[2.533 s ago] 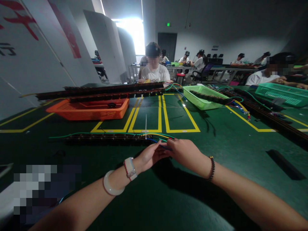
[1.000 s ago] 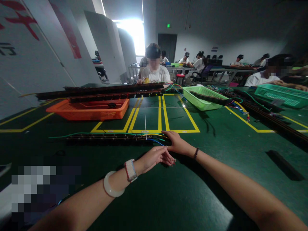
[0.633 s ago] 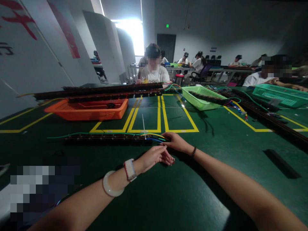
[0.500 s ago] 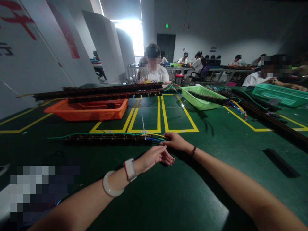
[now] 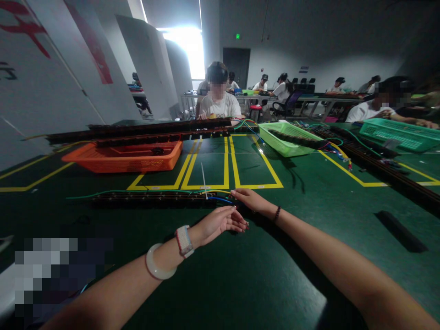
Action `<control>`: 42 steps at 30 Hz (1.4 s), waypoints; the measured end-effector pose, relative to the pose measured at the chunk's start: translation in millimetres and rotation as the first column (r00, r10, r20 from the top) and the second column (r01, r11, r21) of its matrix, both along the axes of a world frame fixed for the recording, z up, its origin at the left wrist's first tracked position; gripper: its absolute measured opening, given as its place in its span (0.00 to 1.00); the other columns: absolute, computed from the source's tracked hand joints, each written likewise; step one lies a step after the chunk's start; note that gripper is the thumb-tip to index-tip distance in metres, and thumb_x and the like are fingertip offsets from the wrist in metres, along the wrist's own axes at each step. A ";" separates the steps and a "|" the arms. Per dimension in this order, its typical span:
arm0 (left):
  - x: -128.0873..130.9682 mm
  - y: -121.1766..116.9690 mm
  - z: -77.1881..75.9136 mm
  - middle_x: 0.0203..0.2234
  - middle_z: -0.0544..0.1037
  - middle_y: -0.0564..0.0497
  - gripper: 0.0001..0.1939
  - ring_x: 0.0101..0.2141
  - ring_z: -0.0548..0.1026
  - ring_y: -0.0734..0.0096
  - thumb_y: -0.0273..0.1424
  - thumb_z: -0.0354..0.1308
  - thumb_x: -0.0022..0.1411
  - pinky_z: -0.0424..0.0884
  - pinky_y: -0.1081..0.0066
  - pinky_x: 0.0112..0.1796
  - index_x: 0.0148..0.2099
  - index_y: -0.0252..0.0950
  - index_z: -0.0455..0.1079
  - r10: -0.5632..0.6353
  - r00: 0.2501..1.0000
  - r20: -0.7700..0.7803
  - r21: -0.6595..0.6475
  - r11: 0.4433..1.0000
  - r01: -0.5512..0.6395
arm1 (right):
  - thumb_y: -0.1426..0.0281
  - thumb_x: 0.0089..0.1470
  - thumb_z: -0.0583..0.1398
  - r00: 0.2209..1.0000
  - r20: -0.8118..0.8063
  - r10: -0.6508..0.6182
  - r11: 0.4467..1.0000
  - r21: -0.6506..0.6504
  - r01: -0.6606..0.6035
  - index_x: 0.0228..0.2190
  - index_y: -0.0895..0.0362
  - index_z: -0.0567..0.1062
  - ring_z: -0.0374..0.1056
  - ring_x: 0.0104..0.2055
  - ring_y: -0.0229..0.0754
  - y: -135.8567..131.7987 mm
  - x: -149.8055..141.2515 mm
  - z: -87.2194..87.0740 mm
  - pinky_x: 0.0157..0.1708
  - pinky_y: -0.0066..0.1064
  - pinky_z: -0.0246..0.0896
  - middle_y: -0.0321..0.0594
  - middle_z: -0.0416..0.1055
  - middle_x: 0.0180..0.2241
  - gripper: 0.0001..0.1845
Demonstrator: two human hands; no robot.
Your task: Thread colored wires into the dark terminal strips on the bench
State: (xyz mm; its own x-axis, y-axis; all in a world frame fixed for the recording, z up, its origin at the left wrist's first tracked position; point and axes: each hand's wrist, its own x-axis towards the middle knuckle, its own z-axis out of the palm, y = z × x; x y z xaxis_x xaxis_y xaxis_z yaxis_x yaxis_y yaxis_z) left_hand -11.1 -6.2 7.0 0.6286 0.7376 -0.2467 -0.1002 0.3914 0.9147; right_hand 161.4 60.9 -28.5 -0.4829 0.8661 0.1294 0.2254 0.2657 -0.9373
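My left hand (image 5: 222, 224) is palm inward, its fingers stretched out and slightly apart, with nothing visible in it. It is just below the right end of a long dark wiring strip (image 5: 154, 198) lying on the table. My right hand (image 5: 252, 200) is at the wires leaving that end, its fingertips together on the tip of a yellow wire (image 5: 216, 191). A blue wire (image 5: 220, 199) runs toward the gap between my hands. Along the strip's top edge lies a green wire (image 5: 120, 191). A white cable tie (image 5: 204, 181) sticks up near the right end.
An orange basket (image 5: 120, 162) is at the left, below long dark strips (image 5: 144, 128). A light green basket (image 5: 288, 144) and a teal basket (image 5: 402, 135) stand farther right. A dark bar (image 5: 401, 231) lies at the right. A co-worker (image 5: 220, 103) sits across the table.
My right hand has shifted a little, its fingers now higher at the yellow wire's end. The fingers of my left hand have spread and risen slightly.
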 end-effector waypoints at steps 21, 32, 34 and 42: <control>16.5 0.9 14.9 0.53 0.65 0.24 0.26 0.47 0.74 0.54 0.34 0.46 0.67 0.65 0.57 0.53 0.60 0.21 0.52 0.309 0.950 -0.051 -0.213 0.926 -0.313 | 0.57 0.47 0.64 0.956 -0.251 0.149 0.945 -0.248 -0.212 0.30 0.61 0.71 0.60 0.27 0.31 1.1 4.5 5.9 0.28 0.24 0.56 0.34 0.67 0.27 0.19; 23.9 13.7 4.1 0.50 0.68 0.27 0.29 0.47 0.73 0.56 0.42 0.43 0.67 0.64 0.56 0.53 0.61 0.23 0.52 0.322 0.947 0.007 -0.240 0.920 -0.311 | 0.48 0.52 0.57 0.993 -0.096 0.072 0.964 -0.248 -0.094 0.27 0.60 0.69 0.55 0.20 0.29 -4.4 4.1 7.3 0.18 0.23 0.47 0.33 0.64 0.21 0.26; 23.3 13.7 4.1 0.50 0.68 0.26 0.30 0.48 0.73 0.56 0.42 0.44 0.67 0.63 0.56 0.53 0.60 0.22 0.52 0.320 0.947 0.020 -0.244 0.920 -0.306 | 0.48 0.51 0.57 0.991 -0.101 0.087 0.967 -0.232 -0.108 0.27 0.60 0.70 0.55 0.20 0.29 -3.9 4.6 5.6 0.18 0.23 0.47 0.32 0.64 0.21 0.25; 18.8 12.5 1.0 0.51 0.68 0.28 0.27 0.50 0.71 0.56 0.38 0.46 0.67 0.61 0.56 0.54 0.61 0.24 0.53 0.284 0.949 0.134 -0.229 0.941 -0.249 | 0.51 0.50 0.60 0.986 -0.097 0.136 0.968 -0.201 -0.153 0.32 0.62 0.73 0.62 0.25 0.31 -4.1 9.5 9.6 0.27 0.24 0.57 0.37 0.70 0.27 0.24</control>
